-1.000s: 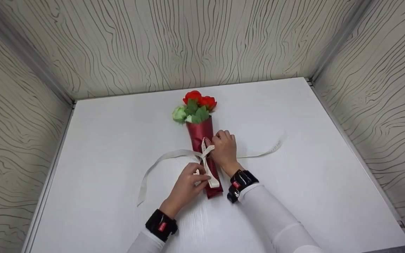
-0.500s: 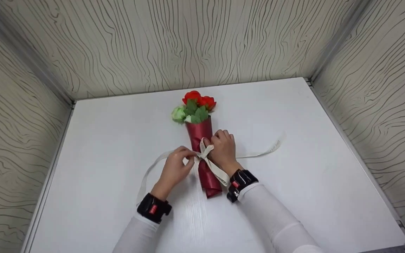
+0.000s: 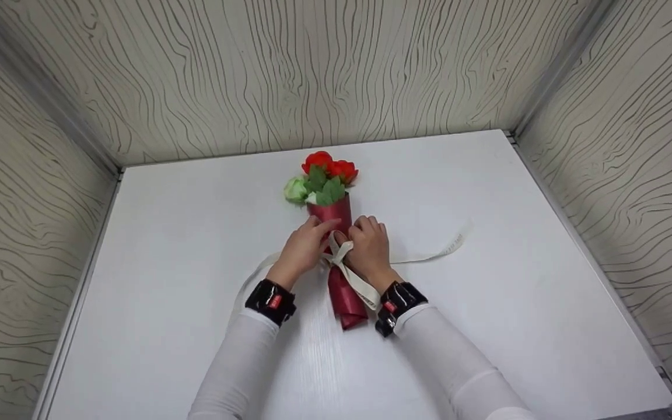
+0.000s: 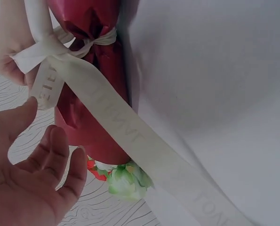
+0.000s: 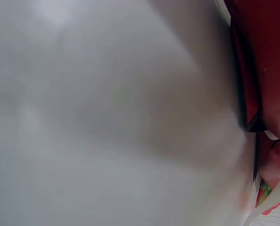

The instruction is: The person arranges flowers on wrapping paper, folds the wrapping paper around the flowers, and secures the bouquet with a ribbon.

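Note:
A bouquet in dark red wrapping lies on the white table, its red flowers and one pale green flower pointing away from me. Cream ribbon is tied round its middle in a looped bow. My right hand rests against the wrapping's right side and pinches the ribbon at the bow. Over the wrapping's left side is my left hand. In the left wrist view its fingers are loosely bent, and the thumb tip is right at the end of a ribbon loop.
One ribbon tail curves over the table to the left, partly behind the left forearm. Another ribbon tail runs out to the right. Wood-grain panels stand behind and on both sides.
My left hand left the lower ribbon loop, went to the knot, then moved up the wrapping to beside the upper loop. The lower loop swung right. My right hand stayed in place.

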### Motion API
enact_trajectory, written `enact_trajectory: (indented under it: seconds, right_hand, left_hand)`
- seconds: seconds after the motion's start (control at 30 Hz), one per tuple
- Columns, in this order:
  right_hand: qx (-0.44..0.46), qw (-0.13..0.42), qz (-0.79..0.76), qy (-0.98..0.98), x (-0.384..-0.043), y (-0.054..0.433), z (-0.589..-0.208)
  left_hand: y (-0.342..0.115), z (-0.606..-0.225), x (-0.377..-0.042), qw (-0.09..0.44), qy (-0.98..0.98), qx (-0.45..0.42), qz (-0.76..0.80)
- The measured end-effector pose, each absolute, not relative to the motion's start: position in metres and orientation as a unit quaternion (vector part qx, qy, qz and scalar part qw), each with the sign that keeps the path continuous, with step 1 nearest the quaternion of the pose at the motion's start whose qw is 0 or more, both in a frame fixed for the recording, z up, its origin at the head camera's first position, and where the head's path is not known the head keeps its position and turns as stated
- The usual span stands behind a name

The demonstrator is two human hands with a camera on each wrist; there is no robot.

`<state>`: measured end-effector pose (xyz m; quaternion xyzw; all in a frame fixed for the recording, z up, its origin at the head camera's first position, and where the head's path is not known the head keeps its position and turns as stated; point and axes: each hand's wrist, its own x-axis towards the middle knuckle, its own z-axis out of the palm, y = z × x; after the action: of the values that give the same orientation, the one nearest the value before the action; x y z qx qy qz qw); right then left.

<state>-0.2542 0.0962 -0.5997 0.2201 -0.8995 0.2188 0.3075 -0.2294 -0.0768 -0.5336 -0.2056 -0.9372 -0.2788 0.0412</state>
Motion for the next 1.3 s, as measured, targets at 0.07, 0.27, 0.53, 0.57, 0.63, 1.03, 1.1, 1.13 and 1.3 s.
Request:
enact_trajectory:
  seconds: [0.07, 0.27, 0.53, 0.57, 0.63, 1.03, 1.1, 1.13, 1.3]
  right_hand:
    - [0.223, 0.309, 0.217, -0.899, -0.254, 0.096, -0.600]
    - [0.241, 0.312, 0.216, -0.893, -0.254, 0.097, -0.599]
    - [0.285, 0.196, 0.267, -0.899, -0.253, 0.110, -0.585]
    - [0.292, 0.157, 0.286, -0.899, -0.253, 0.113, -0.580]
    - [0.294, 0.076, 0.330, -0.894, -0.251, 0.121, -0.571]
    - [0.079, -0.048, 0.365, -0.927, -0.242, 0.173, -0.565]
    - [0.060, -0.069, 0.371, -0.924, -0.240, 0.179, -0.567]
    - [0.058, -0.083, 0.380, -0.919, -0.239, 0.181, -0.568]
    - [0.116, -0.160, 0.467, -0.862, -0.235, 0.191, -0.574]
  left_hand:
    - [-0.075, -0.534, -0.231, 0.051, -0.941, -0.213, -0.259]
    - [-0.075, -0.537, -0.232, 0.086, -0.950, -0.211, -0.214]
    - [-0.080, -0.537, -0.232, 0.097, -0.951, -0.193, -0.222]
    - [-0.080, -0.537, -0.232, 0.096, -0.950, -0.190, -0.228]
    - [-0.082, -0.536, -0.232, 0.091, -0.948, -0.184, -0.242]
    - [-0.089, -0.539, -0.225, 0.085, -0.946, -0.157, -0.269]
    - [-0.090, -0.540, -0.225, 0.086, -0.946, -0.158, -0.270]
    - [-0.091, -0.540, -0.224, 0.087, -0.946, -0.157, -0.269]
    - [-0.093, -0.540, -0.223, 0.078, -0.946, -0.151, -0.278]
